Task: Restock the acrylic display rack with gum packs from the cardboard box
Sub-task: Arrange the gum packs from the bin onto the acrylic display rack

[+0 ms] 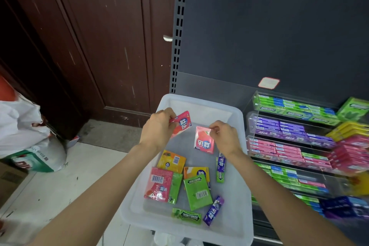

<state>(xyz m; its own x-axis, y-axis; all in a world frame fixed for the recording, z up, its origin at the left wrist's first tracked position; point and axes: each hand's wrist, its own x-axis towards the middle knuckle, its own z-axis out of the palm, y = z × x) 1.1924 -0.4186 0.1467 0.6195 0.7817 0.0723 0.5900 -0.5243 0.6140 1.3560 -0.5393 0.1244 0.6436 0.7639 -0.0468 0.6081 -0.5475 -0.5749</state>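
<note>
A pink gum pack point(182, 124) is gripped by the left hand point(159, 128). Another pink pack point(204, 140) is pinched at its corner by the right hand point(224, 136), above the white bin point(237, 195).

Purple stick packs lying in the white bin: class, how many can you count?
2. One purple stick pack lies by the bin's right wall, partly under the right wrist; the other purple stick pack lies near the front right corner. Others may be hidden.

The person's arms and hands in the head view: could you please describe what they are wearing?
Nothing shows on either. The left hand and right hand are bare, with no gloves, rings, watch or bracelets visible. Both forearms are uncovered to the picture's bottom edge, with no sleeve in view.
</note>
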